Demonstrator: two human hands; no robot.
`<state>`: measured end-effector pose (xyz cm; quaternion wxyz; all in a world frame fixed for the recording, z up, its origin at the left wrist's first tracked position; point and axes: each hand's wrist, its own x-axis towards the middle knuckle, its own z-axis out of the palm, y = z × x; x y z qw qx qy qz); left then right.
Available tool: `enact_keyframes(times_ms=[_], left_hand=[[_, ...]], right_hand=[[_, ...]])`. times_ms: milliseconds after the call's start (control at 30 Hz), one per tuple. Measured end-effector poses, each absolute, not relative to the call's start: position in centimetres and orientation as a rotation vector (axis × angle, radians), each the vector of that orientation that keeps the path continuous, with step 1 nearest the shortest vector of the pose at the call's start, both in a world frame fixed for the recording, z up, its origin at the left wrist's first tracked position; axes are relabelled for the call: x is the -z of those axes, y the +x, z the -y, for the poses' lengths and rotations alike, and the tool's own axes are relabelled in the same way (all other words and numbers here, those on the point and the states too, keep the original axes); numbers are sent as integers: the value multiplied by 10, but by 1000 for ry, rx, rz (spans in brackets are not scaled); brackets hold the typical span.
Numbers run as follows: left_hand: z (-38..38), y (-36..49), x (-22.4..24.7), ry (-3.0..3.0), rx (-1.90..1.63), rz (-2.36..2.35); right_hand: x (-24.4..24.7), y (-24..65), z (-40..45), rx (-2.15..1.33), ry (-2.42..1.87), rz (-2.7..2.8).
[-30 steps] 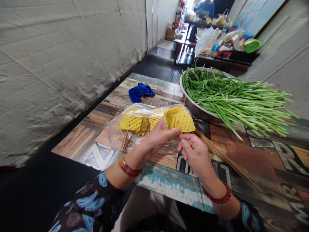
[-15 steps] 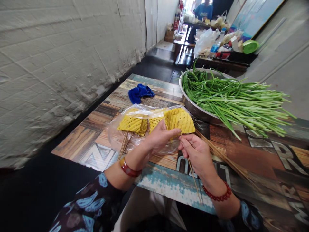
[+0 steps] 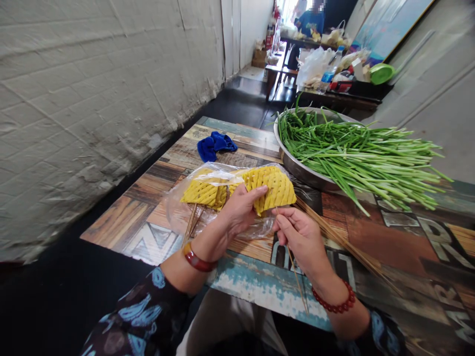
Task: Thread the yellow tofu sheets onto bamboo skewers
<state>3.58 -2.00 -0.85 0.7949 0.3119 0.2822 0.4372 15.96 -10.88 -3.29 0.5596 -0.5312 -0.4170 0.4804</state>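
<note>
My left hand [image 3: 239, 210] grips a yellow lattice-cut food piece [image 3: 280, 190], its thumb lying across the front. At the lower edge of that piece, my right hand [image 3: 299, 232] pinches a thin bamboo skewer [image 3: 297, 277]; its upper end meets the piece, but how deep it goes I cannot tell. Beneath both hands spreads a clear plastic bag [image 3: 174, 210]. Inside it, to the left, lie similar yellow pieces [image 3: 202, 190] with skewers [image 3: 191, 222] sticking out toward me.
Loose skewers [image 3: 345, 242] lie right of my right hand. A metal basin [image 3: 308, 173] heaped with green chives [image 3: 363, 153] stands behind them. A blue cloth [image 3: 217, 144] rests at the table's far side. Farther back, a person [image 3: 311, 22] is by a cluttered table.
My left thumb has drawn back left from the piece's lower edge, away from my right fingertips. The yellow piece has shifted slightly left and down. My right hand keeps its pinch on the skewer.
</note>
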Motion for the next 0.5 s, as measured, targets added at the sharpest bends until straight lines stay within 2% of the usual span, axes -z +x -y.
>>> enact_keyframes(times_ms=[267, 500], left_hand=[[20, 35, 6, 650, -985, -613], [21, 34, 7, 667, -965, -593]], right_hand=[[31, 157, 112, -1180, -1324, 1018], [34, 158, 111, -1080, -1337, 1050]])
